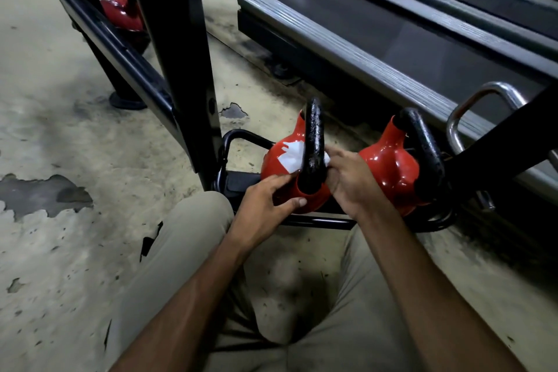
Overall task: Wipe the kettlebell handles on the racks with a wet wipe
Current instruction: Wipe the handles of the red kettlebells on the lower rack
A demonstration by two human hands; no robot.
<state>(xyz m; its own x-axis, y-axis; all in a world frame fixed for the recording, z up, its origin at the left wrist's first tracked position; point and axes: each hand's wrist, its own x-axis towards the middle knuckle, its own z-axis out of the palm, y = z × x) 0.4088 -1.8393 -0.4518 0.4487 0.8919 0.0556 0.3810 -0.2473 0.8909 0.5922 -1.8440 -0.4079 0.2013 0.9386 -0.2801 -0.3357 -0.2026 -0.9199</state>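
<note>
Two red kettlebells with black handles sit on the low black rack (320, 222). The left kettlebell (276, 161) has a white wet wipe (292, 155) passed behind its handle (314, 142). My right hand (351, 181) pinches the wipe's right end against the handle. My left hand (267, 205) grips the kettlebell's red neck at the foot of the handle, with its fingertips at the wipe's lower corner and its thumb on the red body. The right kettlebell (389, 166) stands untouched beside my right hand.
A black rack upright (181, 63) rises just left of the kettlebells. Another red kettlebell (120, 9) sits further along the rack. A treadmill deck (392, 39) lies behind, and a chrome handle (471, 103) shows at the right. I crouch on a worn concrete floor (60, 160).
</note>
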